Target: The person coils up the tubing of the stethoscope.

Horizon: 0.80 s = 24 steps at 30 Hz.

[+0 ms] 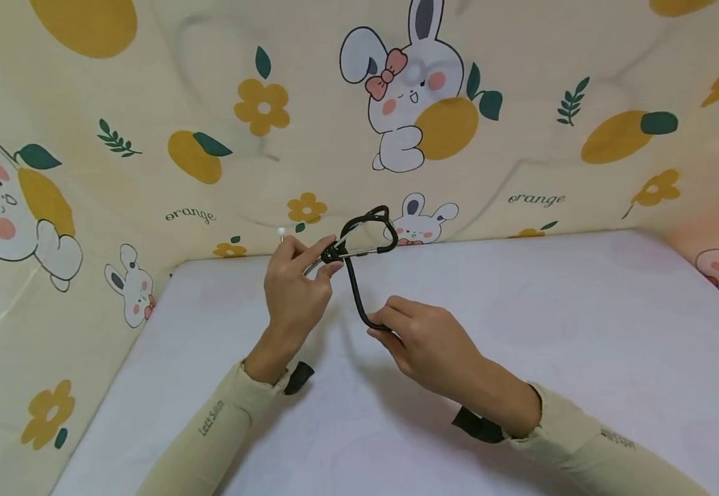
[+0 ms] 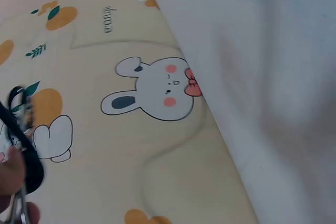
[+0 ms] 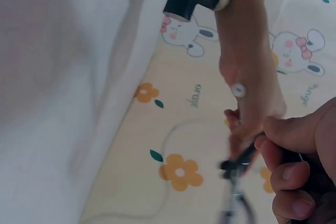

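A stethoscope with black tubing (image 1: 354, 286) and thin metal ear tubes (image 1: 362, 253) is held up between both hands. My left hand (image 1: 297, 282) pinches it where the tubing bunches dark around the metal tubes. One white ear tip (image 1: 281, 232) sticks out behind that hand. Beyond its fingertips the black tubing bends into a loop at the far end. My right hand (image 1: 433, 344), lower and to the right, pinches the tubing that runs down from the bunched part. In the right wrist view, curled fingers (image 3: 291, 177) close around dark tubing; the chest piece is hidden.
Below the hands lies a white table surface (image 1: 347, 427). Behind and at the sides hangs a cream cloth (image 1: 309, 41) printed with rabbits, oranges and flowers. Black straps (image 1: 478, 426) poke out at both sleeve cuffs.
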Each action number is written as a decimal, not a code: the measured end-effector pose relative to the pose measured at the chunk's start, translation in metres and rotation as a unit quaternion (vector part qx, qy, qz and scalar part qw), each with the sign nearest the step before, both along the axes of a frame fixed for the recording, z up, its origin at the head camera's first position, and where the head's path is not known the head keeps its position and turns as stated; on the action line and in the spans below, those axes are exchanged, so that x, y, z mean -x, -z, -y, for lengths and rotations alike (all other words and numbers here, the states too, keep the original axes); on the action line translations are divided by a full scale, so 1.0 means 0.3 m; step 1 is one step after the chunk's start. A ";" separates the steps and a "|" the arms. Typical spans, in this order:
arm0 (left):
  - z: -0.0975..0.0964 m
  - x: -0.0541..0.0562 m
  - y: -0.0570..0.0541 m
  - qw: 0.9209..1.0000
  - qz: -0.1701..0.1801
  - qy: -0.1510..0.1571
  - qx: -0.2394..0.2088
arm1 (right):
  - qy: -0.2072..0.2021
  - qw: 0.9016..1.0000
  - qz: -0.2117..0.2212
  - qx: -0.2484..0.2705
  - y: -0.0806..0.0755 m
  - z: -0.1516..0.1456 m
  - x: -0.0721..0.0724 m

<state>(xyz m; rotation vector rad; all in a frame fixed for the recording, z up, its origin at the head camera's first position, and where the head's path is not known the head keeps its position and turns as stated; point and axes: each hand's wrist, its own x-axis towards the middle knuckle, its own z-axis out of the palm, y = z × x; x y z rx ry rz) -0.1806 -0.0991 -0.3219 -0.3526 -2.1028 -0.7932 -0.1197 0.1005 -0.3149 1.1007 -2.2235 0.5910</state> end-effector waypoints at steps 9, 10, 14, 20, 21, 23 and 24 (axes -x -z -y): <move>-0.041 -0.007 0.054 0.978 -0.073 -0.040 0.189 | 0.023 1.000 0.002 0.018 -0.039 -0.042 0.012; -0.046 -0.008 0.057 0.976 -0.075 -0.042 0.201 | 0.025 0.999 0.000 0.020 -0.042 -0.045 0.012; -0.067 -0.016 0.064 0.967 -0.073 -0.031 0.242 | 0.036 0.999 -0.006 0.028 -0.050 -0.056 0.017; -0.073 -0.022 0.071 0.957 -0.075 0.040 0.279 | 0.050 0.998 -0.011 0.042 -0.070 -0.079 0.039; -0.073 -0.023 0.070 0.954 -0.079 0.056 0.285 | 0.052 0.998 -0.009 0.045 -0.075 -0.085 0.044; -0.073 -0.025 0.068 0.945 -0.089 0.088 0.302 | 0.054 0.997 -0.006 0.053 -0.082 -0.099 0.058; -0.074 -0.026 0.068 0.940 -0.094 0.103 0.312 | 0.053 0.997 -0.003 0.058 -0.086 -0.106 0.065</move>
